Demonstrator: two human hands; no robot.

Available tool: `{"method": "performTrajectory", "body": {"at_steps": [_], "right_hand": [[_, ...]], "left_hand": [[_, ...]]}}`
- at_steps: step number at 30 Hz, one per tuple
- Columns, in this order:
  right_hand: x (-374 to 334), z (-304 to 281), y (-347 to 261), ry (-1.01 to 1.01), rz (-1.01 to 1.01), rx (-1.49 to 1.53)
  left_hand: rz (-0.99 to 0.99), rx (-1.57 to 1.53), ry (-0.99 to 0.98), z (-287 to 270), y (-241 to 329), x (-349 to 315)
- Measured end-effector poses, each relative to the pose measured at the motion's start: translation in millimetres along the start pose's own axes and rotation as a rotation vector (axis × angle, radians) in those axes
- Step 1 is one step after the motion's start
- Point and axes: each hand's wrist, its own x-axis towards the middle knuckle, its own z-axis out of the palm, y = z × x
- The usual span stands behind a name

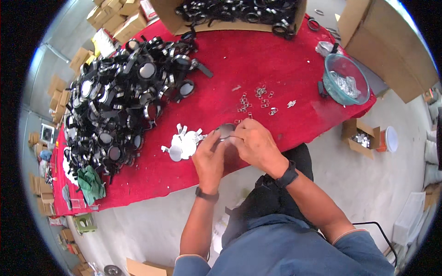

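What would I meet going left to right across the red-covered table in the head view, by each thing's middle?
Heap of black-strapped round pieces → white discs with tabs → left hand → round metal piece → right hand → small white strips → teal see-through bowl.

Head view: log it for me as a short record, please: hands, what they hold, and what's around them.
Left hand: gripping a round grey disc
Right hand: gripping the same disc
Beside left hand: white round pieces with tabs
Beyond hands: small metal clips, scattered
Far left: large heap of black and silver round pieces
Right end of table: teal bowl holding crumpled clear plastic
Far edge: cardboard box of black pieces
Surface: red cloth
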Motion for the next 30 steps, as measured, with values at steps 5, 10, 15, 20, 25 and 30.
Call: {"method": "performTrajectory", "body": {"at_steps": [5,10,15,20,25,30], "right_hand": [[20,0,19,-0.098,0.47,0.084],[25,22,29,-0.173,0.682,0.248],[17,36,22,-0.046,0.734,0.232],[13,41,15,-0.043,0.685,0.159],[34,-20,51,-0.095,0.329,0.0],[74,-73,131,-0.153,-0.048,-0.379]], "left_hand": [[0.068,-0.007,-0.04,-8,-14,4],[-0.028,-0.073,-0.086,-11,-14,10],[0.153,0.332,-0.113,-17,14,5],[0.311,0.488,-0.215,-13,27,-7],[0.236,0.398,-0.199,-18,22,-5],[0.214,0.389,-0.206,-16,27,-2]]}}
